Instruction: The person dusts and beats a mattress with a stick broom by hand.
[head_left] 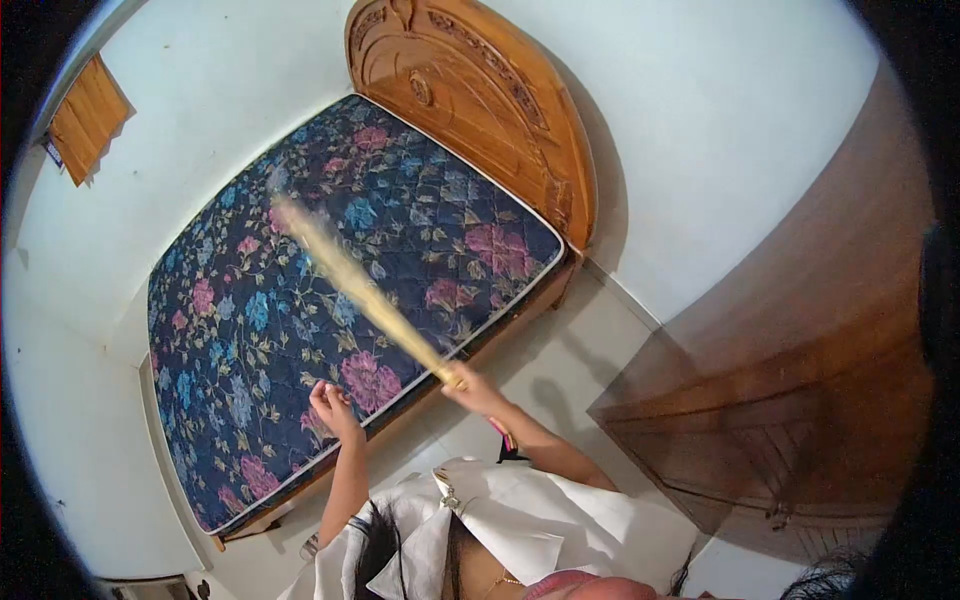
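Right hand [468,385] is wrapped tight around the end of a blurry pale stick [350,280], which stretches up-left from it over the floral mattress [250,380]. Left hand [333,408], fingers curled and holding nothing, sits at the mattress edge.

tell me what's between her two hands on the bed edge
In the head view, only the floral mattress edge lies between the left hand and the right hand. A pink flower print sits there; nothing else. The right hand grips a blurred broom.
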